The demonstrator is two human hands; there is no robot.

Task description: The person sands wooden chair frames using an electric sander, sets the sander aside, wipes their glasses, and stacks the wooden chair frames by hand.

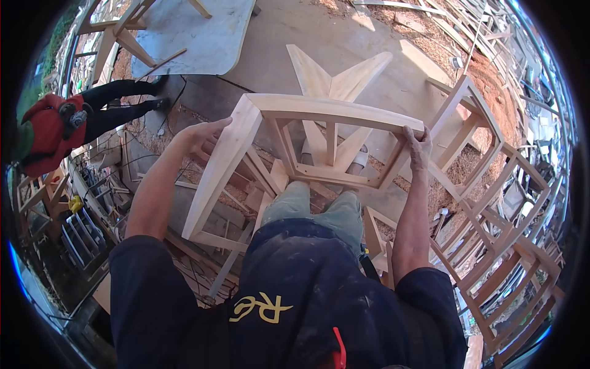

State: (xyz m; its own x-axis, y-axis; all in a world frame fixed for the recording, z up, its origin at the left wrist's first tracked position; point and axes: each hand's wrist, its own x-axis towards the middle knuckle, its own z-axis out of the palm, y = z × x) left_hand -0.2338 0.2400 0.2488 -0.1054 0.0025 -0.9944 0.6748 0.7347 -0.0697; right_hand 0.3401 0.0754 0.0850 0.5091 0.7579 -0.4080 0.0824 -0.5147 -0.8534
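Observation:
A pale, unpainted wooden chair frame with a curved rail stands tilted in front of my body, above my legs. My left hand holds its left side near the upper corner, the fingertips partly hidden by the wood. At the other end of the rail, my right hand is closed around the corner, fingers over the top edge. Just beyond the rail, splayed wooden pieces rise in a V shape and pass down behind it toward my feet.
More wooden frames are stacked along the right. A person in a red top stands at the left, beside a pale board with another wooden frame near it. Cables, offcuts and sawdust litter the ground.

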